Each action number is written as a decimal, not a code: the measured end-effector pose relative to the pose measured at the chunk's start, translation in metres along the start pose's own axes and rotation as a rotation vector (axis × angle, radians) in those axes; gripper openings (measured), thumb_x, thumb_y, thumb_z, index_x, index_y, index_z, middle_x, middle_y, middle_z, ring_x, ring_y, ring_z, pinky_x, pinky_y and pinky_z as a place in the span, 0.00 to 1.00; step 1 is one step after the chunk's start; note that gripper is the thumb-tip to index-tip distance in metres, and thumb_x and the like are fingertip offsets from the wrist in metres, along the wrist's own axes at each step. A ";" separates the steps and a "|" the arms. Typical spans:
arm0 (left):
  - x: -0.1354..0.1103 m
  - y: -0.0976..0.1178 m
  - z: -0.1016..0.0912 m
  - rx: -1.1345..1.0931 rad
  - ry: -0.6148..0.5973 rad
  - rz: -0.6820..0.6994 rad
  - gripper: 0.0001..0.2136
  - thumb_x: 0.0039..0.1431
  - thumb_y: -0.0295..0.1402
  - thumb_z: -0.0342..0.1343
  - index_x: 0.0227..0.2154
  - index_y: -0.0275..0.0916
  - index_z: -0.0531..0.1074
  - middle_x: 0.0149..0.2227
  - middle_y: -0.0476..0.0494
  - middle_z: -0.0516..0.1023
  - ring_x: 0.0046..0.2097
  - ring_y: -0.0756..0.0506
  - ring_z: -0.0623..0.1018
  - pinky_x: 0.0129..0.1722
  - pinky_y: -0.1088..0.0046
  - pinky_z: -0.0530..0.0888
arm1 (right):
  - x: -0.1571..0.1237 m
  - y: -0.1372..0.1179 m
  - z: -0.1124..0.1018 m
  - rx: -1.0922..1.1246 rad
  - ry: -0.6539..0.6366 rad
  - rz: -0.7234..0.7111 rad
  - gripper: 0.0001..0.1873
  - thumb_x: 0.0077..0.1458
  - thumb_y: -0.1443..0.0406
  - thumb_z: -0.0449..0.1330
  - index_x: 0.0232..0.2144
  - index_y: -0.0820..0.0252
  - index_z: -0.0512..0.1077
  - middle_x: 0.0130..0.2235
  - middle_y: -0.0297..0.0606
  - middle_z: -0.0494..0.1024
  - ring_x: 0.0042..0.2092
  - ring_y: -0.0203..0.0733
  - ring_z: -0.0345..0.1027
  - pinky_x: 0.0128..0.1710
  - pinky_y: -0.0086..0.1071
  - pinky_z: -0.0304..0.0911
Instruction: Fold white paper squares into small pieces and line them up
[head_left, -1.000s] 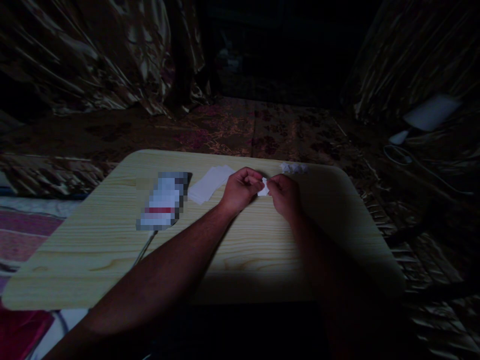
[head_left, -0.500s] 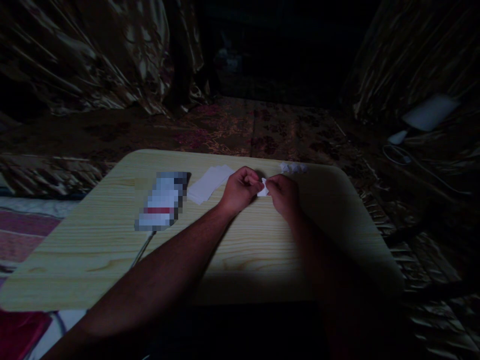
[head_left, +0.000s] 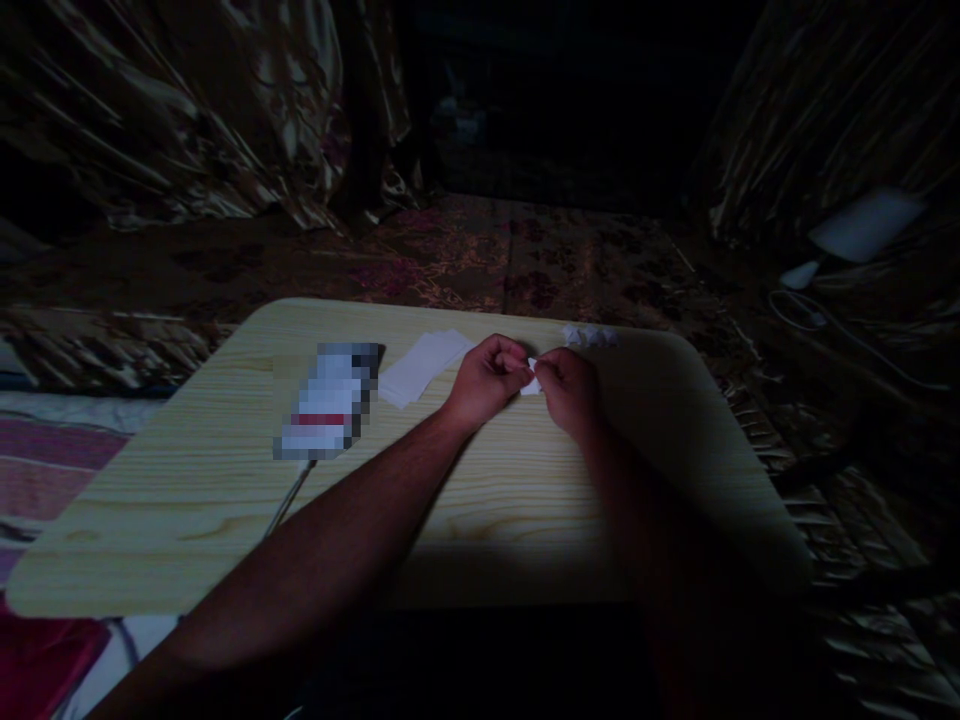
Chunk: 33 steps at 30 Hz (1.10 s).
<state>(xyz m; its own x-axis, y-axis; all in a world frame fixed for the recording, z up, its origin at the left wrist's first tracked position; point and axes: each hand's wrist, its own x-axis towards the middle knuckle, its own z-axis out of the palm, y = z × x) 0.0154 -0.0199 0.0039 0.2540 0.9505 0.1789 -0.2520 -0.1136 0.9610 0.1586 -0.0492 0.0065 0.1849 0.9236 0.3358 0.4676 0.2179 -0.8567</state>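
Between my two hands is a small piece of folded white paper (head_left: 531,382), held just above the wooden table. My left hand (head_left: 491,378) pinches its left side with thumb and fingers. On the opposite side, my right hand (head_left: 568,388) grips it, and its fingers hide part of the paper. Left of my left hand lies a fanned stack of white paper strips (head_left: 424,366). Beyond my right hand, near the far edge, small folded white paper pieces (head_left: 590,336) stand in a row.
A blurred-out phone-like device (head_left: 328,400) with a cable (head_left: 291,497) lies on the left of the light wooden table (head_left: 150,500). Patterned fabric (head_left: 480,255) covers the surface behind the table. A white lamp-like object (head_left: 866,225) with a cord stands at the dim right.
The view has shifted very slightly. Both hands keep their grip on the folded paper, with almost no visible movement.
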 end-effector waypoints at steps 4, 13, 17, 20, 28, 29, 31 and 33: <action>0.001 -0.002 -0.001 0.009 0.003 0.012 0.14 0.41 0.28 0.68 0.32 0.38 0.71 0.24 0.52 0.75 0.25 0.52 0.72 0.28 0.76 0.67 | 0.000 0.001 0.001 -0.011 -0.011 0.001 0.09 0.53 0.60 0.57 0.27 0.59 0.73 0.26 0.33 0.76 0.29 0.37 0.67 0.30 0.30 0.60; 0.000 -0.001 -0.001 0.071 -0.050 0.061 0.15 0.44 0.30 0.67 0.36 0.37 0.71 0.25 0.51 0.76 0.26 0.52 0.72 0.29 0.76 0.68 | 0.000 0.003 -0.001 -0.052 -0.029 -0.041 0.06 0.50 0.62 0.57 0.25 0.58 0.70 0.24 0.32 0.72 0.27 0.36 0.64 0.29 0.30 0.58; -0.001 0.001 -0.001 0.051 -0.097 0.050 0.16 0.44 0.30 0.68 0.36 0.37 0.71 0.25 0.51 0.76 0.26 0.52 0.72 0.29 0.75 0.68 | 0.001 0.004 -0.002 -0.062 -0.041 -0.067 0.05 0.50 0.63 0.56 0.25 0.58 0.69 0.23 0.31 0.71 0.27 0.36 0.63 0.28 0.30 0.57; -0.001 0.002 -0.001 0.045 -0.102 0.048 0.16 0.44 0.31 0.68 0.36 0.37 0.71 0.24 0.52 0.76 0.26 0.52 0.72 0.28 0.76 0.67 | 0.001 0.006 -0.001 -0.048 -0.031 -0.054 0.06 0.50 0.62 0.57 0.25 0.58 0.70 0.23 0.31 0.72 0.27 0.36 0.64 0.29 0.30 0.58; -0.001 0.001 -0.002 0.045 -0.122 0.011 0.18 0.42 0.31 0.69 0.37 0.37 0.72 0.23 0.52 0.75 0.25 0.52 0.71 0.27 0.76 0.67 | 0.001 0.004 -0.003 -0.029 -0.072 -0.032 0.05 0.48 0.64 0.57 0.24 0.58 0.70 0.22 0.30 0.70 0.26 0.36 0.63 0.27 0.29 0.56; -0.002 0.001 -0.001 0.045 -0.122 0.010 0.17 0.43 0.31 0.69 0.37 0.37 0.72 0.24 0.52 0.75 0.25 0.52 0.71 0.27 0.76 0.67 | 0.001 0.004 -0.003 -0.012 -0.071 -0.014 0.05 0.48 0.64 0.56 0.25 0.58 0.70 0.22 0.30 0.70 0.26 0.35 0.63 0.28 0.29 0.56; -0.002 0.001 -0.001 0.045 -0.105 0.013 0.17 0.43 0.31 0.68 0.37 0.37 0.72 0.24 0.52 0.75 0.25 0.53 0.71 0.28 0.76 0.67 | 0.002 0.006 -0.001 0.043 -0.066 0.027 0.05 0.48 0.63 0.57 0.25 0.58 0.70 0.22 0.29 0.70 0.26 0.35 0.63 0.27 0.29 0.56; -0.002 0.002 -0.002 0.045 -0.086 0.014 0.16 0.44 0.31 0.68 0.37 0.37 0.72 0.24 0.53 0.75 0.24 0.53 0.70 0.27 0.76 0.67 | 0.003 0.008 0.003 0.098 -0.072 0.053 0.06 0.48 0.62 0.58 0.26 0.59 0.71 0.23 0.30 0.71 0.26 0.35 0.64 0.27 0.29 0.57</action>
<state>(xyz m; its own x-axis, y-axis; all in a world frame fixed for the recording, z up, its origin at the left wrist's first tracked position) 0.0130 -0.0213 0.0050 0.3306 0.9205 0.2084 -0.2141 -0.1419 0.9665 0.1606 -0.0440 -0.0002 0.1424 0.9542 0.2632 0.3713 0.1950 -0.9078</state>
